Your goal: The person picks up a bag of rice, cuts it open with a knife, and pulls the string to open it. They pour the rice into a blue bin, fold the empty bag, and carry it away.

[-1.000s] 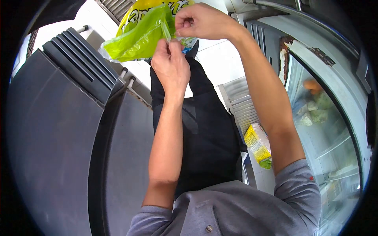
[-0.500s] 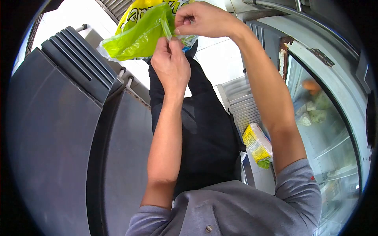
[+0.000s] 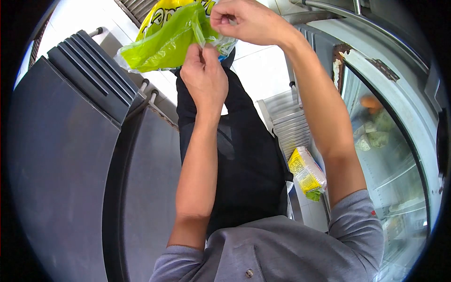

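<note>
A yellow and green plastic bag (image 3: 167, 47) with black lettering is at the top of the head view, above my legs. Its clear edge is crumpled and creased. My left hand (image 3: 205, 80) pinches this edge between thumb and fingers from below. Just above and to the right, my right hand (image 3: 251, 23) has its fingers closed in a pinch against the bag's upper right side. What lies between those fingertips is mostly hidden. The bag's contents cannot be made out.
To my right stands a glass-fronted cabinet (image 3: 387, 155) with food behind the glass and a rusty frame corner. A yellow and white packet (image 3: 307, 174) lies beside my right leg, near a ribbed metal panel (image 3: 291, 124). Dark grey cabinets (image 3: 61, 164) stand on the left.
My right hand has shifted slightly, its fingertips drawing up and away from my left fingertips. My left hand stays nearly still on the bag's edge.
</note>
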### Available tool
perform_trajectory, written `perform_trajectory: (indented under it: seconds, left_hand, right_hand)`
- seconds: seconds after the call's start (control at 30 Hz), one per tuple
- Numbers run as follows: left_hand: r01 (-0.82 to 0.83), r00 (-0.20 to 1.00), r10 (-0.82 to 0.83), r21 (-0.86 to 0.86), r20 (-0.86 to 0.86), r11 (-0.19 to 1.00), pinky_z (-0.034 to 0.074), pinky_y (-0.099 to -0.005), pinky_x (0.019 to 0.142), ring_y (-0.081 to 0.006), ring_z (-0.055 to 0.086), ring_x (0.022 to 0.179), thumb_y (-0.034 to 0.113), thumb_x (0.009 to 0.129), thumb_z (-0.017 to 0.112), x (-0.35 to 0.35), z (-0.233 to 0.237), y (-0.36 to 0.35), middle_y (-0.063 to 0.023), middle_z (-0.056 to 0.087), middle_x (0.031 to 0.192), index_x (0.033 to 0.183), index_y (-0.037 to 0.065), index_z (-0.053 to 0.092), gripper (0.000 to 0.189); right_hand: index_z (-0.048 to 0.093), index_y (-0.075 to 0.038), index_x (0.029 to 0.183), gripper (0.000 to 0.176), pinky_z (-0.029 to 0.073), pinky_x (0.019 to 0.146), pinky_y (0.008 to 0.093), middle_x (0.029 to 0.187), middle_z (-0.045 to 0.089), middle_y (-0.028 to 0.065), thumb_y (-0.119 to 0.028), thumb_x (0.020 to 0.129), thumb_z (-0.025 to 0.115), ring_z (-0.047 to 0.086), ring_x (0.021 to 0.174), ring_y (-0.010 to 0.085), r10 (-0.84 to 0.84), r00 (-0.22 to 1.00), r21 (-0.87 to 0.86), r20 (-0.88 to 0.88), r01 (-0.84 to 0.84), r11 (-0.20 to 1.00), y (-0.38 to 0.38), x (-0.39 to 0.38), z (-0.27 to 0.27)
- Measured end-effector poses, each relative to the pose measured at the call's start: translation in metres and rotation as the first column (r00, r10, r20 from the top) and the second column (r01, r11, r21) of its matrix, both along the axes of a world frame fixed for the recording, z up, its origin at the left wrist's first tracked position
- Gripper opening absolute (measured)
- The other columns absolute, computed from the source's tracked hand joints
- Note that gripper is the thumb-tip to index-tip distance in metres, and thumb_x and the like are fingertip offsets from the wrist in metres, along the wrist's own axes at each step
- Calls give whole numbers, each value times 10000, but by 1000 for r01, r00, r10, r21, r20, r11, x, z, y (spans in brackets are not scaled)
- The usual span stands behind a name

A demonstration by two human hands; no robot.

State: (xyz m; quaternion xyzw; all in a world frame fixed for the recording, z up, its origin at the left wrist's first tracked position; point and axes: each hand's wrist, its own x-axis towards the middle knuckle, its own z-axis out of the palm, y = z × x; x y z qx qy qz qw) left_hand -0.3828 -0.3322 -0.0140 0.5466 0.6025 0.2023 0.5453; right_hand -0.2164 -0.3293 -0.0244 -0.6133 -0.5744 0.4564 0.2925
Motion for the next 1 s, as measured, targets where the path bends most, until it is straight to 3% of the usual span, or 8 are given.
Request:
perform_trajectory:
  seconds: [0.07, 0.1, 0.17, 0.37, 0.5, 0.57, 0.87, 1.0]
  left_hand:
    - [-1, 1000, 1, 4, 2, 1000, 403, -329, 530, -169, 476, 525, 129, 853, 512, 0, 0, 0, -146, 540, 591, 727, -66, 519, 232]
    - [-4, 1000, 4, -2, -3, 1000, 403, -331, 529, -170, 472, 523, 131, 856, 512, 0, -1, 0, -148, 538, 591, 729, -66, 515, 234]
    - [-8, 1000, 8, -11, -6, 1000, 403, -332, 528, -171, 467, 520, 133, 860, 513, 0, 0, 0, -150, 536, 590, 731, -66, 512, 237]
    - [-5, 1000, 5, -9, 3, 1000, 394, -330, 519, -158, 449, 516, 138, 868, 513, 0, 1, 0, -135, 529, 581, 737, -63, 511, 240]
    - [-6, 1000, 6, -20, 16, 1000, 394, -332, 518, -156, 449, 514, 140, 868, 517, 1, 3, 0, -135, 532, 581, 736, -61, 513, 240]
    - [-13, 1000, 13, -22, 25, 1000, 395, -334, 518, -159, 451, 511, 140, 868, 517, 0, 2, 0, -137, 537, 583, 733, -60, 513, 241]
    - [-7, 1000, 7, 5, 13, 1000, 406, -348, 522, -184, 471, 499, 131, 860, 522, 0, 1, 0, -152, 561, 597, 737, -62, 530, 229]
    - [2, 1000, -2, 3, 8, 1000, 406, -349, 522, -189, 482, 503, 127, 862, 522, -1, 0, 0, -155, 565, 601, 731, -62, 529, 231]
  right_hand:
    - [586, -7, 712, 79, 452, 687, 401, 746, 605, 167, -84, 697, 589, 608, 774, 295, -45, 999, -89, -14, 44, 995, 5, 2, 20]
    - [586, -7, 712, 79, 452, 687, 401, 746, 605, 167, -84, 697, 589, 608, 774, 295, -44, 999, -89, -14, 42, 995, 5, 4, 21]
    - [569, -6, 712, 63, 442, 677, 417, 744, 590, 158, -62, 682, 567, 577, 752, 331, 138, 988, -29, 71, -136, 990, 6, 5, 22]
    - [536, 6, 646, 68, 436, 673, 419, 707, 555, 161, -55, 672, 553, 563, 738, 334, 107, 994, 71, 6, -107, 992, 10, -1, 30]
    - [544, 21, 653, 88, 436, 664, 422, 709, 559, 171, -64, 668, 561, 564, 727, 338, 164, 985, 62, 55, -167, 984, 15, -1, 27]
    - [560, 29, 680, 105, 438, 642, 421, 695, 562, 175, -76, 676, 567, 570, 702, 344, 178, 983, -42, 48, -176, 983, 18, -2, 26]
    - [591, 21, 711, 122, 425, 564, 371, 646, 568, 176, -100, 701, 581, 554, 597, 281, 66, 997, -193, -49, -74, 978, 18, 5, 12]
    - [589, 25, 707, 116, 429, 561, 366, 632, 562, 173, -89, 698, 573, 560, 592, 270, 64, 995, -138, -74, -73, 988, 15, 4, 17]
